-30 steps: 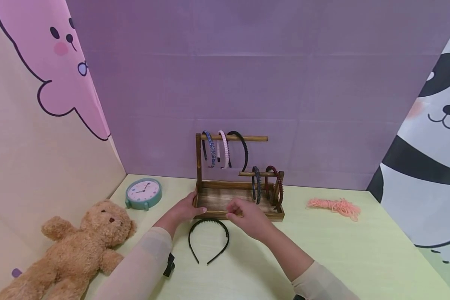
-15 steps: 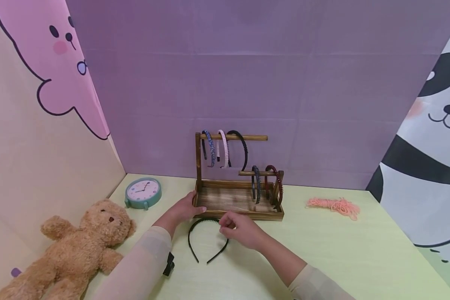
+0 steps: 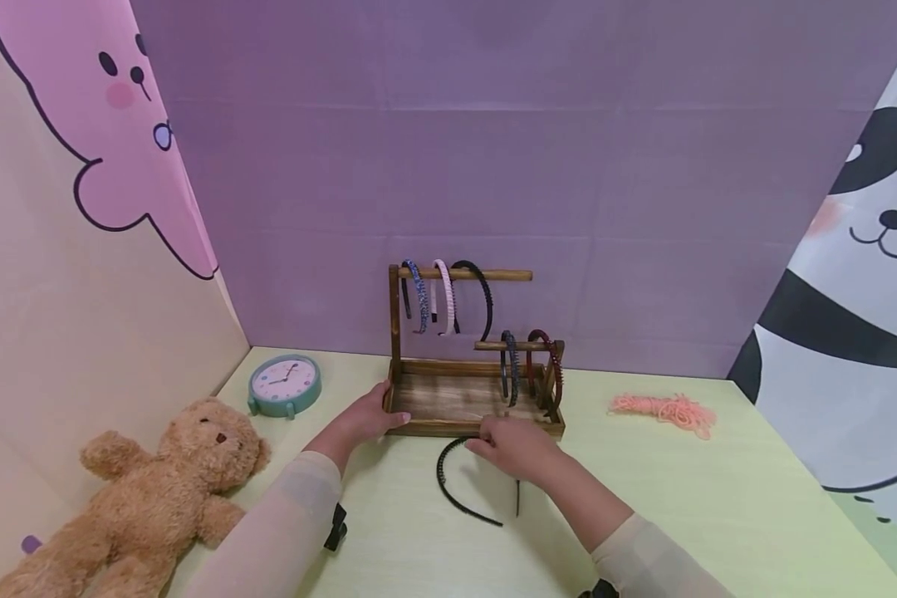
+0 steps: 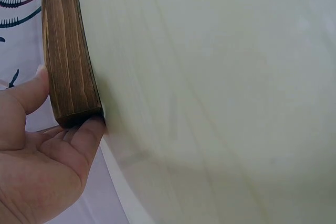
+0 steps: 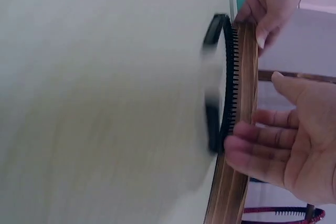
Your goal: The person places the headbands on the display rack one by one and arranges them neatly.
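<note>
My left hand (image 3: pixel 370 414) grips the left front corner of a wooden headband stand (image 3: pixel 441 428), thumb on one face and fingers at its end in the left wrist view. A black toothed headband (image 3: pixel 452 492) lies on the table in front of the stand. At its upper right my right hand (image 3: pixel 523 448) covers part of the band. In the right wrist view, the fingers (image 5: pixel 252 153) touch the headband beside the stand's front wall, while the thumb stays apart. A blue headband (image 3: pixel 420 291), a pink headband (image 3: pixel 446 295) and a black one hang on the upper bar.
The lower bar carries a dark headband (image 3: pixel 512 365) and a dark red headband (image 3: pixel 556 365). To the left are a teal clock (image 3: pixel 286 384) and a teddy bear (image 3: pixel 157 507). Pink yarn (image 3: pixel 665 413) lies at the right. A purple backdrop (image 3: pixel 643 183) rises behind.
The black headband on the table has shifted right and turned, along with my right hand, which had first moved down from the tray to it. My left hand stays on the stand.
</note>
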Available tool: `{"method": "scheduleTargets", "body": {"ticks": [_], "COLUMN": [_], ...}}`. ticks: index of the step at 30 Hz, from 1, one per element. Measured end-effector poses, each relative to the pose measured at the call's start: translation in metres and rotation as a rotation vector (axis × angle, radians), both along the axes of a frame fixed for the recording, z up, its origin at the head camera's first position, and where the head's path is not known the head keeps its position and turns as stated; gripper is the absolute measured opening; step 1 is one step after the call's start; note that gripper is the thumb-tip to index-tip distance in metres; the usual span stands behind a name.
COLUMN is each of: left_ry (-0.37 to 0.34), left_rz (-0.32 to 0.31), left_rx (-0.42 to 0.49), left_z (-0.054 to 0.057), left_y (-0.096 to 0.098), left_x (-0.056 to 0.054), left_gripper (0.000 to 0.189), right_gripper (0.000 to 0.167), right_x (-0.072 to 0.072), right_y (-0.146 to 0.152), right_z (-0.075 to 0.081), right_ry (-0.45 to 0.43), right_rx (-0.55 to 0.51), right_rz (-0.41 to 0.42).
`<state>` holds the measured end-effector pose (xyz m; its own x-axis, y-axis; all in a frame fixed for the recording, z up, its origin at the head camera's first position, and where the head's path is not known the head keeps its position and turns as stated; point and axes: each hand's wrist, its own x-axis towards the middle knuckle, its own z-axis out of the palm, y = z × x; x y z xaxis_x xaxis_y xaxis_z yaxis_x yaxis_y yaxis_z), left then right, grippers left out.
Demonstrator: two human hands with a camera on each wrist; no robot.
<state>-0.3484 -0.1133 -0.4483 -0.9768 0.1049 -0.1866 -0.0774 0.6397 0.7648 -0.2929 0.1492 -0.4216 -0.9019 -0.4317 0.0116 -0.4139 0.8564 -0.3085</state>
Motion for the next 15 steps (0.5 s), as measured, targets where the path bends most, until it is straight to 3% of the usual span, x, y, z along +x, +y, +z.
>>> {"method": "scheduleTargets", "body": {"ticks": [3,8,15], "left_ry": [-0.002,0.005,0.008], "left_rz": [0.006,0.000,-0.008], "left_rx": [-0.007,-0.009,0.009], "left_z": [-0.001,0.000,0.000], "left_y": [0.000,-0.001,-0.001], "left_x": [-0.001,0.000,0.000], "left_gripper": [0.084,0.084,0.083], "right_gripper": [0.036,0.047,0.033], "right_x": [0.000,0.008,0.024], "right_y": [-0.001,-0.014,-0.033], "right_z": [-0.001,-0.006,-0.011], "right_ry": [0.004,-0.088,-0.153], "right_rx": [0.042,0.089,0.157], "right_rz": [-0.035,0.047,0.107]}}
